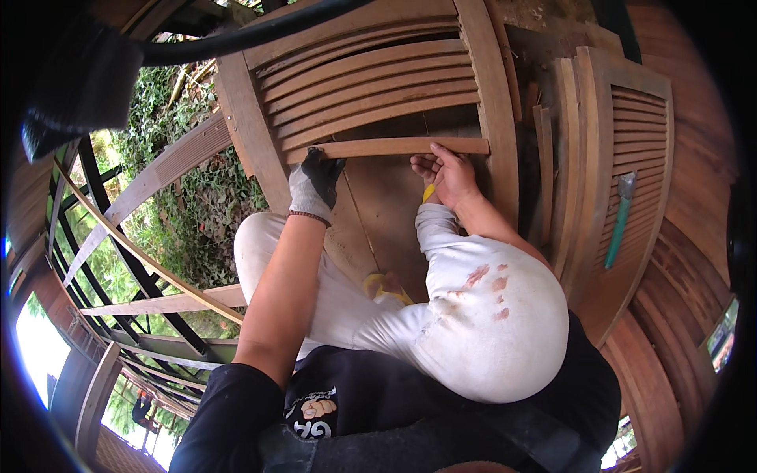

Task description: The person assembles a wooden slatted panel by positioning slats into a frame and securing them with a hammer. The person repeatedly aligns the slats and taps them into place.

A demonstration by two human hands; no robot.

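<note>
A louvred wooden frame [378, 16] lies in front of me, with several slats [371, 79] set between its side rails. At its near side a loose-looking wooden slat [378, 147] spans from rail to rail. My left hand [315, 185], in a white and black glove, has its fingers closed around the slat's left end. My bare right hand [448, 175] is at the slat's right part, one fingertip against it and the other fingers curled below. Whether the slat's ends sit in the rails is hard to see.
To the right stands another louvred panel [601, 158], with a green-handled brush [619, 225] on its slats. Narrow wood strips [544, 165] lie beside it. At left are long boards [150, 193], dark metal bars [130, 260] and greenery [197, 189]. My bent knees flank the work.
</note>
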